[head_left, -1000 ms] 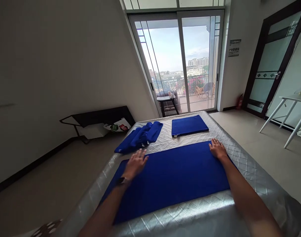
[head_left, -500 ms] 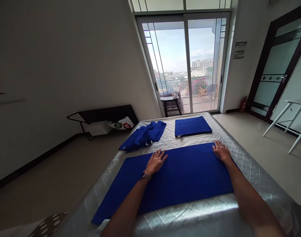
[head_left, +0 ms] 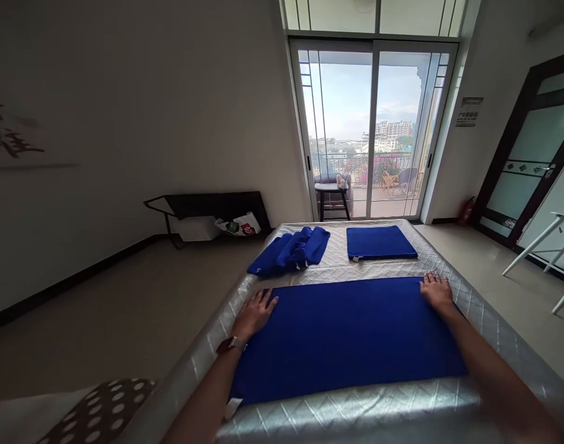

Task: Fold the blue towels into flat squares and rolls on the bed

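Observation:
A blue cloth lies spread flat across the mattress, with a white tag at its near left corner. On its far left corner rests my left hand, open with fingers stretched out and a watch on the wrist. My right hand lies open and flat at the cloth's far right corner. Beyond it, a folded blue cloth forms a neat rectangle. To the left of that, bunched blue cloths lie loosely near the mattress edge, their small white tags showing.
Brown polka-dot fabric sits at the lower left. By the left wall stands a dark low rack with a white box and a printed bag. Past the mattress are a stool and a sliding glass door. A white-legged table stands right.
My left hand has slid left from the cloth's middle to its far left corner. My right hand stays at the far right corner. The camera view has turned slightly left.

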Tool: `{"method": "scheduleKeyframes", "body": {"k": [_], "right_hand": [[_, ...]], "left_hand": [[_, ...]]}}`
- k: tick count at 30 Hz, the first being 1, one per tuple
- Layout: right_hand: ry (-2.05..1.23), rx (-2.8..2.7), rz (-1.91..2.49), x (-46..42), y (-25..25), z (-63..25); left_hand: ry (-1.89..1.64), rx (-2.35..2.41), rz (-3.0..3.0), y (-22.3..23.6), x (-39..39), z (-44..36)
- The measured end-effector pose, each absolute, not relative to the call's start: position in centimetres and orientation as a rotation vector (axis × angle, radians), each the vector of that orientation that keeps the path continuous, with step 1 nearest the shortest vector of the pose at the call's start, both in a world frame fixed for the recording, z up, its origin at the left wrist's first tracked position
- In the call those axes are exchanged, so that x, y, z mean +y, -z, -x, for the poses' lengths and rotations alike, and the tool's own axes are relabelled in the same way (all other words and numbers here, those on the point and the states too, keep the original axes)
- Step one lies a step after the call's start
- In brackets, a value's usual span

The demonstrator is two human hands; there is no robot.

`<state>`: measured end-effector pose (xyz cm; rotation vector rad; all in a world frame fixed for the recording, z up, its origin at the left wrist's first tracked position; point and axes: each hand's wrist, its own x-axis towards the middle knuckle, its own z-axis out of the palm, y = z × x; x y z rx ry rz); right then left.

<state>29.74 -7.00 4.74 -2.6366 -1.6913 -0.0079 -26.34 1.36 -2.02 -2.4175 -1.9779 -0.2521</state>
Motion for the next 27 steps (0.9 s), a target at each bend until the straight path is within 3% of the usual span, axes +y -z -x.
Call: {"method": "scheduleKeyframes", "body": {"k": [3, 9, 12, 17, 21, 27], "right_hand": [[0.126, -1.830, 2.503, -5.6, -6.5, -22.8], [-0.301, -2.233, 1.834, -4.1, -4.8, -2.8], [-0.413, -2.293, 1.733, -4.2, -3.2, 1.3], [-0.403, -2.272, 1.866, -4.3, -2.4, -5.1], [-0.092, -2.037, 2.268, -5.4, -3.4, -15.6], [0.073, -1.799, 2.472, -7.7, -5.4, -25.3]], "left_hand": [[0.275, -2.020, 2.382, 1.9, 1.2, 25.9], [0.286, -2.089, 2.325, 2.1, 1.1, 25.6], [0.303, -2.055, 2.344, 2.2, 1.2, 25.7], [0.265, -2.068, 2.331, 2.0, 1.0, 25.8], [0.226, -2.101, 2.320, 1.3, 0.7, 25.5], [0.218, -2.176, 2.325, 0.3, 0.2, 24.9]]}}
